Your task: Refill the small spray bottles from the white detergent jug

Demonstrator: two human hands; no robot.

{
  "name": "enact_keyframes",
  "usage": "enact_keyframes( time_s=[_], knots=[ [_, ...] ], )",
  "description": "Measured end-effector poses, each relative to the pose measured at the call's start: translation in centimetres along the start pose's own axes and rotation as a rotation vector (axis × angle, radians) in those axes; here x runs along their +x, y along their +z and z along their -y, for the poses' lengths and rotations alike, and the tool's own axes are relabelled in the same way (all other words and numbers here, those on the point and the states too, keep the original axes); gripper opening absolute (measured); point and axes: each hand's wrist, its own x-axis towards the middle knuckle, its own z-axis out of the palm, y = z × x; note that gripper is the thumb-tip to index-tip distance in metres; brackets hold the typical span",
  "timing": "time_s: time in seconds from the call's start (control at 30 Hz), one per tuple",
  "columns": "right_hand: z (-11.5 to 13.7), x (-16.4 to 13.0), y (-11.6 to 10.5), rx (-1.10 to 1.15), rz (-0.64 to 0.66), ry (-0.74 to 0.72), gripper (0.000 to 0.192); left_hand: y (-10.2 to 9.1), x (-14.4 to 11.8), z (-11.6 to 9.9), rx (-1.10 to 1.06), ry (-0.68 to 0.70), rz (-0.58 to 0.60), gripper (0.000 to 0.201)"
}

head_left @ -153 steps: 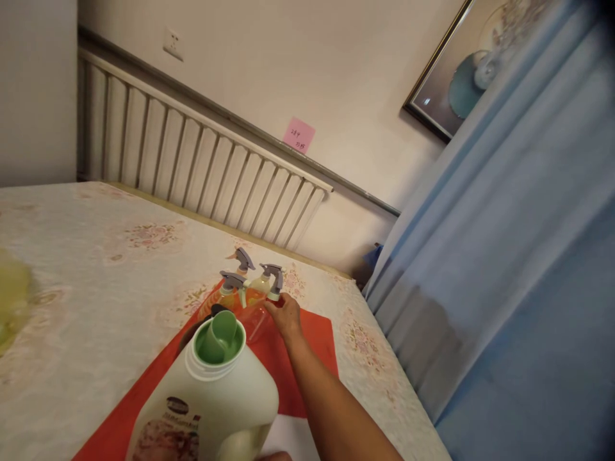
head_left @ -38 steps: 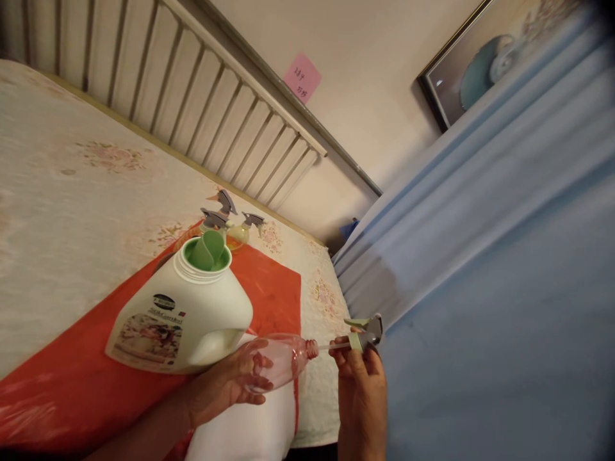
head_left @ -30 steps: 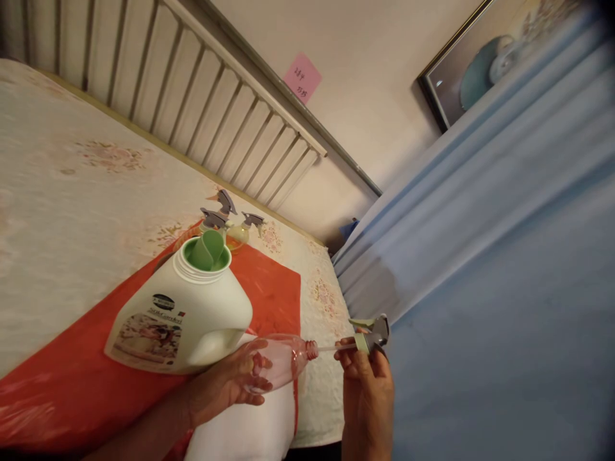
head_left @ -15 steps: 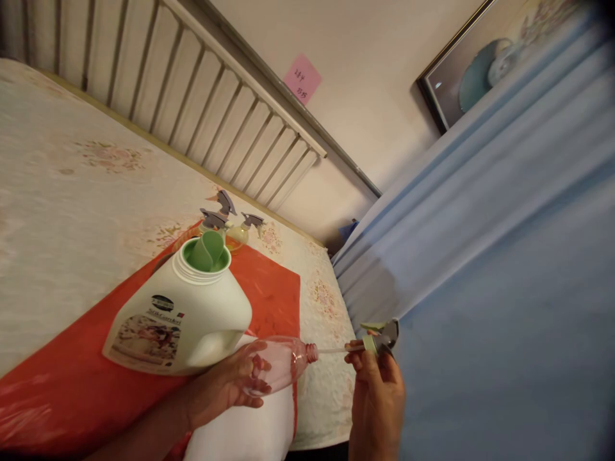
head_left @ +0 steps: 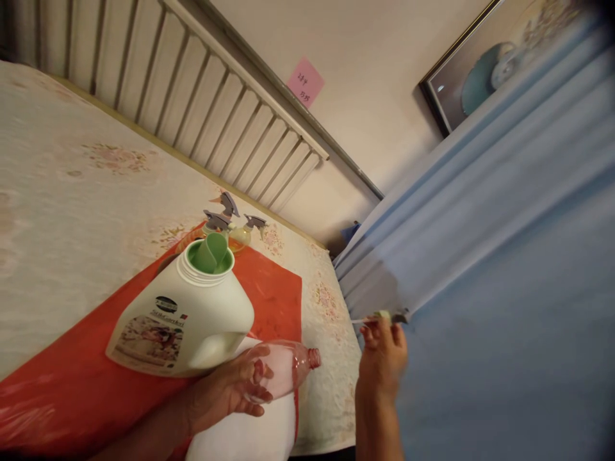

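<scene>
My left hand (head_left: 243, 384) is wrapped round a clear pinkish plastic bottle (head_left: 288, 368), which lies tilted on its side with its uncapped threaded neck pointing right. To the right, my right hand (head_left: 383, 349) grips a grey and pale green trigger spray head (head_left: 384, 315); its thin tube points left toward the bottle but is outside it. Motion blurs the spray head somewhat. Just beyond my left hand stands a large cream jug (head_left: 192, 314) with a label and a handle hollow. A green funnel-like piece (head_left: 211, 255) sits in the jug's open mouth.
Behind the jug are several spray bottles (head_left: 240, 238) with grey trigger heads. A red sheet (head_left: 269, 282) and a white sheet (head_left: 250, 435) lie on the flowered tablecloth (head_left: 96, 218). A radiator (head_left: 192, 89) lines the wall; a blue curtain (head_left: 480, 288) hangs at the right.
My right hand has moved up and right with the spray head, and its tube has come out of the bottle's neck. My left hand still holds the bottle in nearly the same place.
</scene>
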Motion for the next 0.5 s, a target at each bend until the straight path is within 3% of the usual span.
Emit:
enact_keyframes(
  time_s=[0.07, 0.1, 0.27, 0.4, 0.5],
  knots=[
    [-2.6, 0.6, 1.3, -0.235, 0.18, -0.042, 0.025, 0.3, -0.2, -0.1, 0.0, -0.022, 0.038, 0.036],
    [-3.9, 0.6, 2.1, -0.363, 0.346, -0.09, 0.028, 0.4, -0.3, -0.2, 0.0, -0.035, 0.058, 0.036],
    [-8.5, -1.9, 6.4, -0.505, 0.75, -0.119, 0.024, 1.0, -0.6, -0.4, 0.013, -0.074, 0.144, 0.039],
    [-10.6, -4.4, 9.0, -0.555, 0.962, -0.147, 0.02, 0.9, -0.6, -0.5, 0.016, -0.067, 0.167, 0.044],
    [-11.9, -5.8, 10.2, -0.578, 1.025, -0.149, 0.021, 0.9, -0.6, -0.7, 0.03, -0.064, 0.174, 0.046]
  ],
)
